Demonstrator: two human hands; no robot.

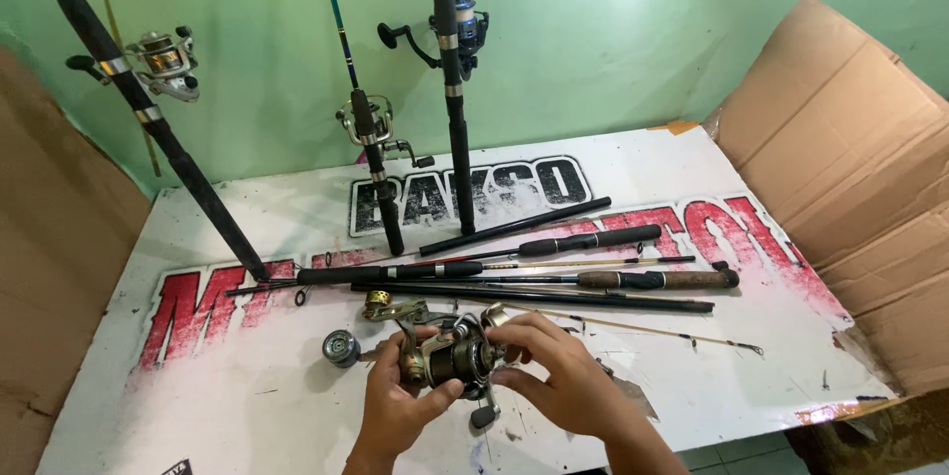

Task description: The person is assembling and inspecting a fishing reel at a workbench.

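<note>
A dark metal spinning reel [458,356] with a gold part is held above the white printed tabletop [247,406] near its front edge. My left hand [400,398] grips the reel body from the left and below. My right hand [560,376] holds its right side, fingers curled over the top. The reel's handle knob [484,417] hangs beneath. A loose grey spool [340,346] lies on the table just left of my left hand.
Several rod sections [554,282] lie across the table's middle. Three rods with reels [453,50] lean against the green wall at the back. Cardboard sheets [850,178] stand at the right, and another at the left edge.
</note>
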